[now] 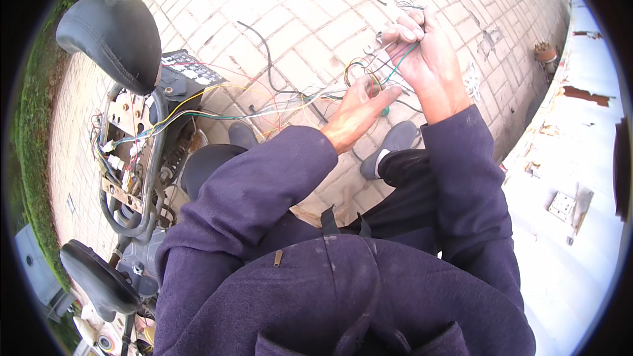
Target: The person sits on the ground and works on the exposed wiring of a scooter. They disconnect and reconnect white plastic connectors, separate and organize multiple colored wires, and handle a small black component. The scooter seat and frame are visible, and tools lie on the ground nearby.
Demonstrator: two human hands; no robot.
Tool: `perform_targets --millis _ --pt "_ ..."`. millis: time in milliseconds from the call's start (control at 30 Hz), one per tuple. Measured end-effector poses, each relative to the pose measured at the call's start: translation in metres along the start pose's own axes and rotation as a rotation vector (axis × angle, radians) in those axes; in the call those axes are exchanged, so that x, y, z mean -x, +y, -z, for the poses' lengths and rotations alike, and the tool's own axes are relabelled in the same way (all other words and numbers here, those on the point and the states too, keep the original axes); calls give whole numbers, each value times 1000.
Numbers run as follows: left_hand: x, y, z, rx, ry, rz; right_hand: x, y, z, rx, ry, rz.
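Note:
A bundle of colored wires (217, 116) runs from the vehicle frame at the left across to my hands. My left hand (356, 113) is closed around the wires, thumb pressed toward the fingers. Several loose strands, among them a green wire (399, 62), fan out beyond it to my right hand. The right hand (428, 62) is raised a little farther off, palm turned up, with its fingers curled shut on thin wires. Their ends stick out past the fingertips and are too fine to make out. A small round green object (385, 111) shows just beside the left hand.
At the left stands a metal tube frame (135, 229) with connectors, a padded black backrest (115, 43) and a black saddle (99, 280). A black cable (267, 59) lies on the brick paving (303, 0). A white panel (547, 277) borders the right side. My shoe (399, 142) is below my hands.

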State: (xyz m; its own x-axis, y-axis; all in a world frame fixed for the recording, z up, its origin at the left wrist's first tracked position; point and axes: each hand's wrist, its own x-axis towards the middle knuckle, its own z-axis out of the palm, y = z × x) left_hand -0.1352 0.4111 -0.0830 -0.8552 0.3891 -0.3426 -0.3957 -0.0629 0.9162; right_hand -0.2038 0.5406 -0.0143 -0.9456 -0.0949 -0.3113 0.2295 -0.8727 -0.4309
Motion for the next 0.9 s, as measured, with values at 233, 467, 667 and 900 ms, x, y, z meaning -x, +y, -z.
perform_targets --millis 233,467,667,900 --pt "-4 2 4 241 -27 148 -3 -14 1 55 -42 -48" --pt "28 11 11 -879 -229 -389 -1 -64 25 164 -82 -36" --pt "49 29 39 -1287 -483 -612 -6 -134 56 86 -103 33" --pt "66 39 75 -1362 -494 -585 9 -197 87 -53 112 135"
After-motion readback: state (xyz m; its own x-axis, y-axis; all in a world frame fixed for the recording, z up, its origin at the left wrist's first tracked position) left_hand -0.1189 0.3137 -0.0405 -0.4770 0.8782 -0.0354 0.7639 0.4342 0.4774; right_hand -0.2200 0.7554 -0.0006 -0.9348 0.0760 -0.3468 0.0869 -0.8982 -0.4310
